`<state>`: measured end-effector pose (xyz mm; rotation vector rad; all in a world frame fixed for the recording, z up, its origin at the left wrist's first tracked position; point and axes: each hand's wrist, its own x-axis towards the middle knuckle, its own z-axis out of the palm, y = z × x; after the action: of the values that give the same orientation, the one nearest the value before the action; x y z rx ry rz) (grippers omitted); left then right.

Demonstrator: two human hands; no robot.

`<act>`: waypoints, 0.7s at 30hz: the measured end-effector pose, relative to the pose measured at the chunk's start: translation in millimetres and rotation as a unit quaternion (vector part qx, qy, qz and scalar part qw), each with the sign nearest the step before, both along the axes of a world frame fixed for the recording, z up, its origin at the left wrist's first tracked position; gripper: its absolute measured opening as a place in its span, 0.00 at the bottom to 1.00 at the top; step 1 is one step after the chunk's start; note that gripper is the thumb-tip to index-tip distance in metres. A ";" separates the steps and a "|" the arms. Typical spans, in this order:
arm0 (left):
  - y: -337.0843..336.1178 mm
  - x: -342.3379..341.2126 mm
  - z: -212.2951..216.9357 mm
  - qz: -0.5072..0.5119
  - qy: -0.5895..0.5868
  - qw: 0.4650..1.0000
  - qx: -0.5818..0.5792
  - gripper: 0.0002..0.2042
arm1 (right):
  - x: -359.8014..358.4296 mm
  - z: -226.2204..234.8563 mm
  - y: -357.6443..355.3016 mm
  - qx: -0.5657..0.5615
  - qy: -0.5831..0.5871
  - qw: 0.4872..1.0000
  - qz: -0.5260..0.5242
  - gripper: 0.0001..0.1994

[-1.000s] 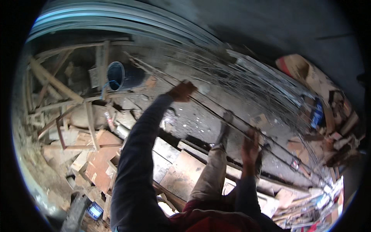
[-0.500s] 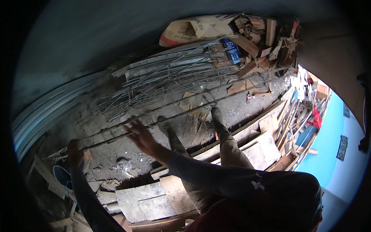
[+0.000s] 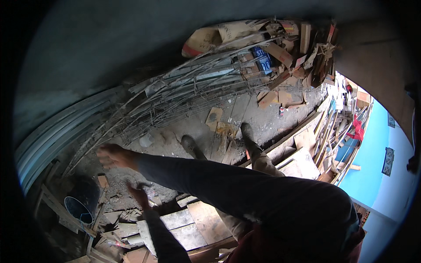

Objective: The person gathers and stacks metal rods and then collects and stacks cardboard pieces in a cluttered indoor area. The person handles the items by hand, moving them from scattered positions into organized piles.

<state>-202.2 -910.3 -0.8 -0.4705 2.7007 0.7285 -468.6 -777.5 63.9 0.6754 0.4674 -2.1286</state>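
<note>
My right hand [image 3: 115,156] reaches out at the left beside the near end of the long steel reinforcing bars [image 3: 144,94], its fingers apart and holding nothing. These thin bars, tied with cross stirrups, lie slanting over a pile of steel along the wall. Lower down, over the dirt floor, hovers my left hand [image 3: 139,196], also with nothing in it. Its thumb and fingers look apart, though somewhat dark and blurred. My right forearm crosses above the left one.
A dark bucket [image 3: 83,199] lies tipped at the lower left, near metal channels [image 3: 57,138] by the wall. Wooden boards [image 3: 180,225] lie by my legs. Paper sacks [image 3: 219,37] and scrap wood [image 3: 280,55] fill the back; more timber [image 3: 335,131] lies at right.
The steel bars have moved from across the floor onto the pile by the wall. My left hand has let go of their end and moved right; my right hand has swung left.
</note>
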 end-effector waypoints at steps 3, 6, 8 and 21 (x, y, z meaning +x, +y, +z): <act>78.8 84.5 -23.6 0.072 -0.191 0.959 0.195 0.31 | 46.5 14.7 49.9 -0.060 0.027 0.996 0.063 0.32; 141.5 124.8 -14.7 0.099 -0.316 0.874 0.356 0.29 | 116.0 10.3 138.4 0.024 -0.024 0.995 0.096 0.33; 171.1 122.5 -4.4 0.032 -0.298 0.875 0.381 0.26 | 178.4 0.9 209.7 0.093 -0.043 0.990 0.097 0.32; 293.0 -16.4 30.3 -0.145 -0.195 0.949 0.198 0.18 | 536.4 67.2 630.1 0.610 -0.096 0.740 0.266 0.13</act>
<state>-218.7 -617.3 29.5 -0.0974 2.1204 0.9462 67.7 -147.4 131.1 1.2353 1.7470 -0.9597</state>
